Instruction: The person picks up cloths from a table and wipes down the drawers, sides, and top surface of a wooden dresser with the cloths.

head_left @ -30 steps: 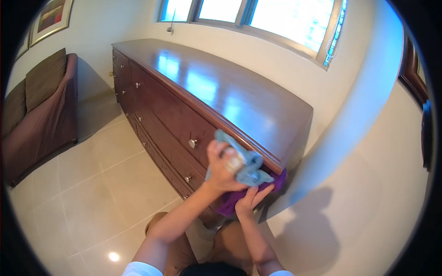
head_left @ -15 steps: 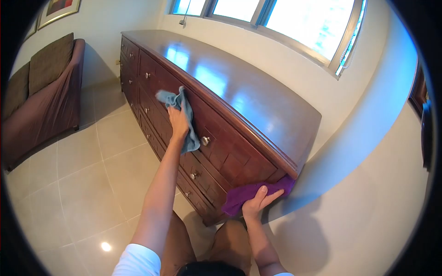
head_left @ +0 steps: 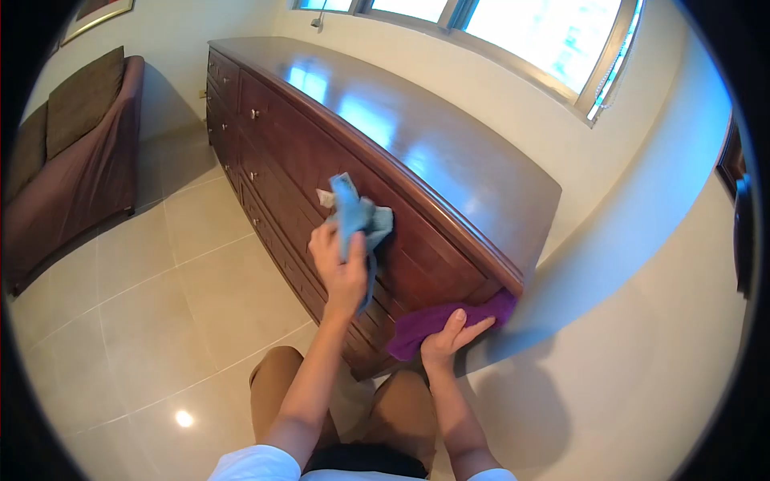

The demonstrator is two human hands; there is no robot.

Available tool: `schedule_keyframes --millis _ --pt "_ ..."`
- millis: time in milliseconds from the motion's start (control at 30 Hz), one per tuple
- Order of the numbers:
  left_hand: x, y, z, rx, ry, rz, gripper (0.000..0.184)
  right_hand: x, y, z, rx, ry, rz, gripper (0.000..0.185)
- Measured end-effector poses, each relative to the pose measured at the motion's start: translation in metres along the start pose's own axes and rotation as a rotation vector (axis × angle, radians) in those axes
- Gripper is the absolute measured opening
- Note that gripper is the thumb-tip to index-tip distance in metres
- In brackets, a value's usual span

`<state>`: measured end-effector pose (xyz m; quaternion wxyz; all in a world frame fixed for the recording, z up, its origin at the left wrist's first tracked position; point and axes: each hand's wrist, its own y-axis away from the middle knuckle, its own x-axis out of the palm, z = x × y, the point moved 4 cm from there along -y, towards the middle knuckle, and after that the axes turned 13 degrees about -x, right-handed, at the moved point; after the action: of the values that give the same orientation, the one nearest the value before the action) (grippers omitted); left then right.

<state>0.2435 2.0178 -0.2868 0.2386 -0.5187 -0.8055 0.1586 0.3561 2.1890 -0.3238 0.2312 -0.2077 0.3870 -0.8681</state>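
My left hand [head_left: 340, 268] is closed around a crumpled light-blue cloth [head_left: 350, 210], in front of the upper drawers of a dark reddish-brown wooden dresser [head_left: 301, 144]. A pale tag-like piece shows beside the cloth, and the cloth is slightly blurred. At the dresser's near right corner, my right hand [head_left: 447, 346] holds a purple cloth [head_left: 419, 327] against the wood. Its thumb and forefinger show on top; the other fingers are mostly hidden. Round metal knobs [head_left: 254, 114] dot the drawers, and the one near my left hand is covered.
Above the dresser is a window [head_left: 545, 44] with a hanging bead chain. A brown sofa [head_left: 88, 168] stands on the left, on beige floor tiles [head_left: 152, 321]. The wall [head_left: 634, 321] runs close along the right, and my knees are just below the dresser.
My left hand and the blue cloth have moved right and nearer to me along the drawer front, bunching the cloth. My right hand stays at the corner with the purple cloth.
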Motion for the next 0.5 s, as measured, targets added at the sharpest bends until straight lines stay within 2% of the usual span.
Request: schedule_keyframes --millis 67,133,200,233,267,333,400,467,500 --pt "0.024 -0.002 -0.05 0.253 0.127 0.043 0.017 0.002 -0.002 0.005 0.032 -0.039 0.018 0.076" --pt "0.047 0.007 -0.056 0.309 0.081 0.037 0.022 0.006 -0.003 0.013 0.078 -0.057 0.019 0.078" --pt "0.037 0.021 -0.04 0.255 0.129 0.067 0.022 0.003 0.0 0.015 0.161 0.037 0.012 0.082" --pt "0.032 0.049 -0.006 0.115 0.167 0.276 0.022 -0.01 0.012 -0.003 0.19 0.101 0.138 0.086" --pt "0.03 0.076 0.019 -0.005 0.206 0.465 0.021 -0.021 0.027 -0.029 0.203 0.109 0.129 0.086" --pt "0.013 0.131 0.043 -0.076 0.182 0.498 0.022 -0.031 0.081 -0.072 0.142 0.146 0.304 0.081" --pt "0.001 0.171 0.071 -0.277 0.164 0.479 0.021 -0.043 0.127 -0.099 0.175 0.123 0.436 0.074" --pt "-0.008 0.194 0.112 -0.575 0.235 0.378 0.018 -0.047 0.138 -0.086 0.23 0.225 0.59 0.065" --pt "-0.011 0.191 0.113 -0.686 0.194 0.416 0.014 -0.05 0.135 -0.084 0.316 0.253 0.673 0.061"
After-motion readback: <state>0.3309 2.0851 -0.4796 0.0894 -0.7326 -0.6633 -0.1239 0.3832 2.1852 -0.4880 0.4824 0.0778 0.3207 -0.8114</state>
